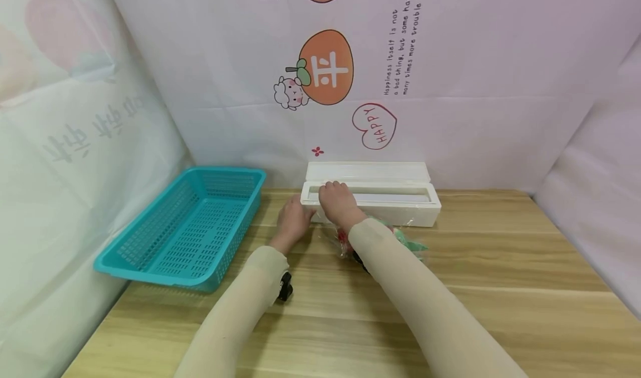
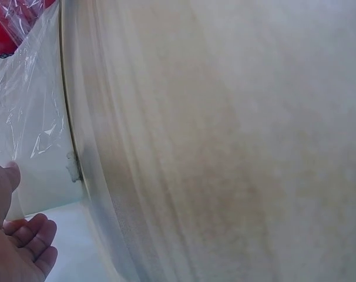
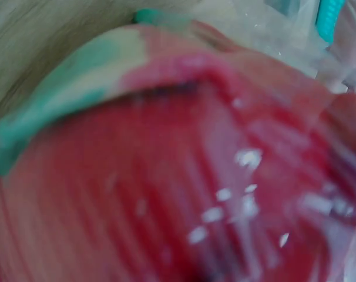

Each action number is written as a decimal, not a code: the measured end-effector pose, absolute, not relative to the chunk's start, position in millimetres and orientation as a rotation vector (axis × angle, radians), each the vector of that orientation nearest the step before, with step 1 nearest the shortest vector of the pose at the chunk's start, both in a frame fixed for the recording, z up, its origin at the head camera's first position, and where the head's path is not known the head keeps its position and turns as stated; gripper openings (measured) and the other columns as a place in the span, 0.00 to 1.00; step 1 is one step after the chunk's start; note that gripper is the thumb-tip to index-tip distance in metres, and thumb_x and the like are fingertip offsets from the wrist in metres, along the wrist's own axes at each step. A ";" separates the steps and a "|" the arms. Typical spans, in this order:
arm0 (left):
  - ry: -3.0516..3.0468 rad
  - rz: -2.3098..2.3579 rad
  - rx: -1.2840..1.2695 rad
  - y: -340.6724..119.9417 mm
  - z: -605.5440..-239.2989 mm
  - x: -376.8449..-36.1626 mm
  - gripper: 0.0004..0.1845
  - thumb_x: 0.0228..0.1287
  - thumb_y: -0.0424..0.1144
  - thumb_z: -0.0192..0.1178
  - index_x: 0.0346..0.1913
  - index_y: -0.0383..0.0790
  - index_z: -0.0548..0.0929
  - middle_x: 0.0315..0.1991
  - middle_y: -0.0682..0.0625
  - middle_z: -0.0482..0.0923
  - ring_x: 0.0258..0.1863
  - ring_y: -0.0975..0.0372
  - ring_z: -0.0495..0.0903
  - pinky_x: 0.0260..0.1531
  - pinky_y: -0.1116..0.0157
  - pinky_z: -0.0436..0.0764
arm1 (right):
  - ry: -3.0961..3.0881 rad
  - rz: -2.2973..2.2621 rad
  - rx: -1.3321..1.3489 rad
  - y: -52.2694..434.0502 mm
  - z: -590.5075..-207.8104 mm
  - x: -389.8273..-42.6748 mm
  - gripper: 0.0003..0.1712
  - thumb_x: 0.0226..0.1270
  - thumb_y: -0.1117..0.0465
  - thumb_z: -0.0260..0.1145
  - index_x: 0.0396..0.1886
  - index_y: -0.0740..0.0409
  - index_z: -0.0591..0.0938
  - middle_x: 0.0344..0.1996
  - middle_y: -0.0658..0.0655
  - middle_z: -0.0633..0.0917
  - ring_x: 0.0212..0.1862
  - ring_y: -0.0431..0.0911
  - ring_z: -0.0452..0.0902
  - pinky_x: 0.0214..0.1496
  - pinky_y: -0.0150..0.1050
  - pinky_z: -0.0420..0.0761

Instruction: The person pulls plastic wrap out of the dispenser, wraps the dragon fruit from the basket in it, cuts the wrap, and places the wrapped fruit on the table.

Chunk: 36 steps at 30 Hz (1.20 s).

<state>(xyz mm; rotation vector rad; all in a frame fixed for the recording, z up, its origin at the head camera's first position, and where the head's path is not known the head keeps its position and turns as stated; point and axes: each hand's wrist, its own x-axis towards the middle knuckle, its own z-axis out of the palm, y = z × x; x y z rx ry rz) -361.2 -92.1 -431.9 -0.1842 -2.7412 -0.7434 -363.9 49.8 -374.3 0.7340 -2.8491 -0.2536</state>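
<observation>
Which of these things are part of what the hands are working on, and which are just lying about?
In use:
white cling film dispenser, lid up
right hand on its front edge
left hand at its left end
clear film
red and green item under the film

Lying about:
teal basket

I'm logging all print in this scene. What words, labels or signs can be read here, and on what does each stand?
"HAPPY": in a red heart outline on the backdrop sheet.
"Happiness itself is not a bad thing, but some happy ... many times more trouble than": vertical lines on that sheet, partly cut off.
"平": white character on the orange fruit.
White box, turquoise basket: no text visible.
</observation>
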 end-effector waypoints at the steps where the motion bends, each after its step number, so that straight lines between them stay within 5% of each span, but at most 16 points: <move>1: -2.742 -0.746 -0.182 -92.6 -431.6 -360.8 0.23 0.65 0.46 0.64 0.54 0.30 0.76 0.45 0.38 0.78 0.46 0.47 0.78 0.47 0.51 0.77 | -2.854 -0.254 0.734 50.7 -374.3 -363.9 0.14 0.67 0.65 0.62 0.51 0.67 0.78 0.44 0.61 0.80 0.47 0.53 0.75 0.54 0.46 0.75; 36: -2.760 -0.734 -0.165 -93.1 -431.8 -362.7 0.24 0.64 0.47 0.65 0.53 0.31 0.75 0.43 0.39 0.77 0.45 0.47 0.78 0.46 0.52 0.78 | -2.851 -0.221 0.849 73.9 -360.7 -361.7 0.07 0.62 0.70 0.64 0.40 0.64 0.82 0.37 0.61 0.82 0.40 0.53 0.78 0.48 0.47 0.79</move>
